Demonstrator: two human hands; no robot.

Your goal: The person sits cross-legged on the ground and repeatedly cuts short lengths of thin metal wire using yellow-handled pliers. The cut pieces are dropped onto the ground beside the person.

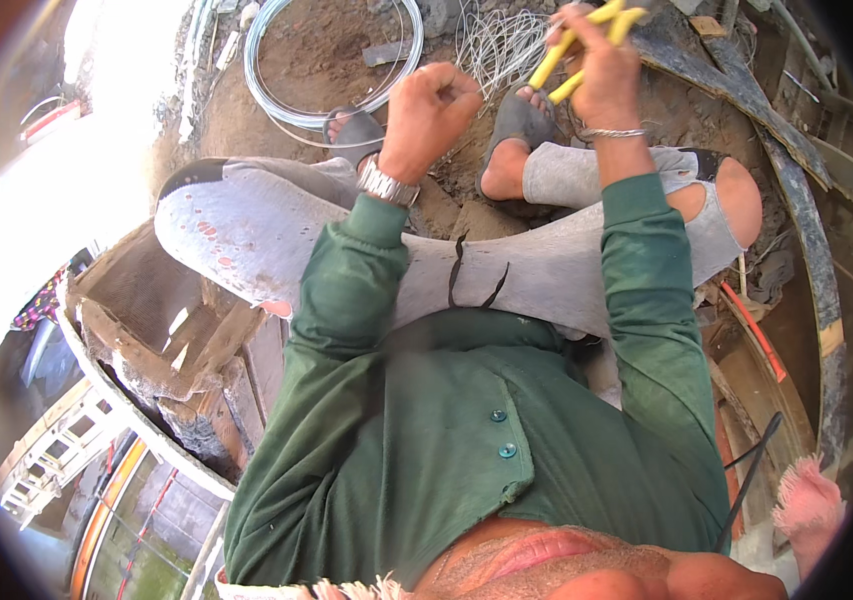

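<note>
My right hand (596, 80) is closed around a yellow-handled tool (614, 18) resembling pliers or cutters, near the top edge; its working end is unclear. My left hand (431, 115) is closed, raised beside a coil of pale wire (271, 95); a thin strand runs near it, and I cannot tell whether the fingers grip it. A looser tangle of thin wire (501, 45) lies between and beyond the hands on the dirt (346, 35). My crossed legs (536, 265), in torn grey trousers, and my sandalled feet (516, 130) are beneath the hands.
Long weathered planks (796, 220) lie along the right, with red tubing (751, 330) and black cable (756, 445). A dirty wooden box (106, 300) stands at the left, near a white ladder-like object (56, 460). Bright glare covers the upper left.
</note>
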